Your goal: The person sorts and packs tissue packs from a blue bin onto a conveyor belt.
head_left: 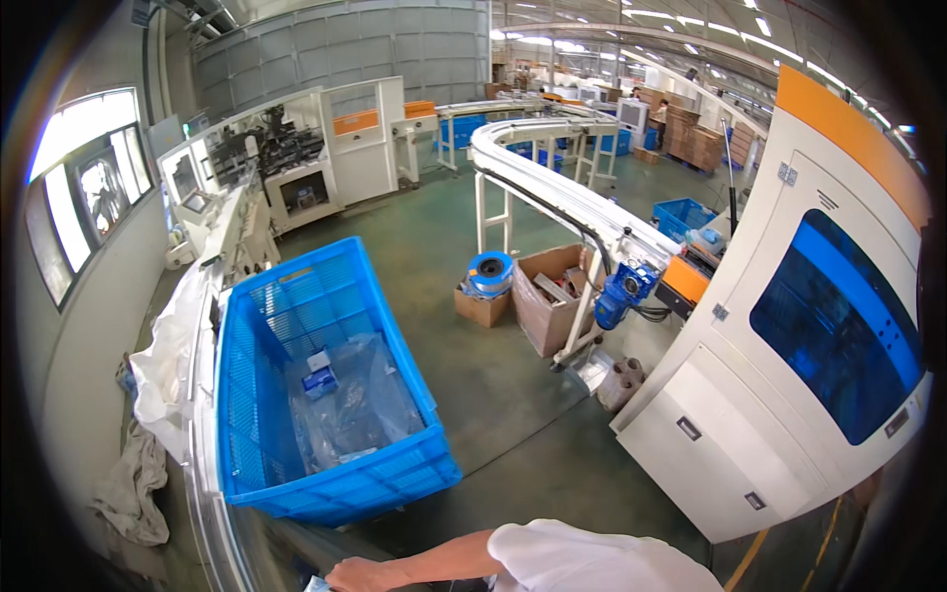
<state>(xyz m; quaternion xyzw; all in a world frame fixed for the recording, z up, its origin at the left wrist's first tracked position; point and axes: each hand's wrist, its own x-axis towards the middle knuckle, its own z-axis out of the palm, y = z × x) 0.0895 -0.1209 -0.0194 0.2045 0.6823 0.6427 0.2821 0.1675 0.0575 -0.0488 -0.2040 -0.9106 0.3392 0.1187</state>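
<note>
At the bottom edge my right hand (357, 574) reaches to the left, its forearm coming from a white sleeve (602, 562). The fingers look closed, and the picture's edge cuts part of them off. By the fingertips a small light blue and white thing (317, 584) shows, too little of it to name. Just beyond the hand stands a large blue plastic crate (390, 483). Clear plastic sheeting (370, 409) lies inside it, with a small blue and white box (319, 381) on top. My left hand is out of the picture.
A metal rail (209, 493) runs along the crate's left side, with white cloth (168, 360) beside it. To the right stands a white machine cabinet (710, 444). A curved conveyor (562, 187) leads to it, with a cardboard box (538, 316) below.
</note>
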